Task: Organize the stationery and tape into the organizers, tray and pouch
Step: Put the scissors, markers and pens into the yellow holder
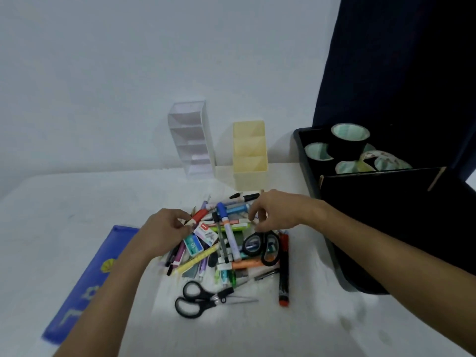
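A heap of pens, markers and staple boxes (226,243) lies in the middle of the white table. My left hand (164,233) pinches the end of a red-capped marker (198,217) at the heap's left edge. My right hand (273,211) hovers over the heap's right side, its curled fingertips at a thin item near a green marker; whether it holds it is unclear. Black-handled scissors (203,298) lie in front of the heap, and a second pair (261,246) lies on it. A clear organizer (193,140) and a yellow organizer (249,155) stand behind. A blue pouch (87,276) lies at the left.
A black tray (332,243) at the right holds several rolls of tape (349,140), and a black flap (386,202) covers its near part. A dark curtain (401,60) hangs behind it. The pale wall rises just behind the organizers.
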`<state>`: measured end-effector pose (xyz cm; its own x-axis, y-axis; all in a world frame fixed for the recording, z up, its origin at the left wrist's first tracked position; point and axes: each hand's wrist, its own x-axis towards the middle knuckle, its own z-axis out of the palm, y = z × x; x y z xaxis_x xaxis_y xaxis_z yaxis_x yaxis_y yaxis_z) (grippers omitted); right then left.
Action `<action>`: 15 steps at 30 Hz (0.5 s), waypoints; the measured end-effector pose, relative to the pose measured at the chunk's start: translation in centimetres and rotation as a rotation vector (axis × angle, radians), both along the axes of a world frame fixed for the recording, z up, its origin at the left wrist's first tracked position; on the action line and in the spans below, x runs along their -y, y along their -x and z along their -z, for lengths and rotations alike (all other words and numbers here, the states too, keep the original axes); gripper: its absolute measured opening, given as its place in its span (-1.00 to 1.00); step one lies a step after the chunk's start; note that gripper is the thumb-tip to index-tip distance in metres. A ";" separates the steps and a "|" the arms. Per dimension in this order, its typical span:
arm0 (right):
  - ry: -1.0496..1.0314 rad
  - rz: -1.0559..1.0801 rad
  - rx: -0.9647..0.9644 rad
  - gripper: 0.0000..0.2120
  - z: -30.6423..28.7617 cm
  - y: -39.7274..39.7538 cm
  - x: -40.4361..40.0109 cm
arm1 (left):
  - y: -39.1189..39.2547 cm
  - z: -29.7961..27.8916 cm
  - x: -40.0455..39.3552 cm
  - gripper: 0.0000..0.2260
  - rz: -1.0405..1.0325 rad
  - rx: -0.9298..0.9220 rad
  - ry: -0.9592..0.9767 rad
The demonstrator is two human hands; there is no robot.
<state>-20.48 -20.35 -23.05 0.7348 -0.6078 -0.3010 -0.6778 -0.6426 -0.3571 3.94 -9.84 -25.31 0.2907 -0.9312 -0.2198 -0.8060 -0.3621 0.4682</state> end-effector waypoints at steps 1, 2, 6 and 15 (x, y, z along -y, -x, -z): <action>-0.001 -0.003 -0.006 -0.68 0.1 -0.3 0.0 | 0.0 0.0 -0.1 -0.71 0.004 0.012 0.000; -0.004 -0.005 -0.008 -0.67 0.1 -0.6 0.0 | 0.0 -0.1 -0.2 -0.71 0.003 0.020 0.006; -0.001 -0.032 -0.067 -0.69 -0.2 -1.6 -0.1 | 0.5 -0.5 -0.6 -0.76 0.011 0.031 0.043; -0.004 -0.144 -0.283 -0.26 0.2 0.6 -2.7 | 4.9 0.2 -3.1 -0.91 0.210 -0.079 -0.004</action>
<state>-21.07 -17.62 -23.25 0.7000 -0.5017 -0.5082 -0.6527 -0.7383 -0.1702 -0.98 -6.76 -25.51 0.0717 -0.9686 -0.2379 -0.8249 -0.1917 0.5318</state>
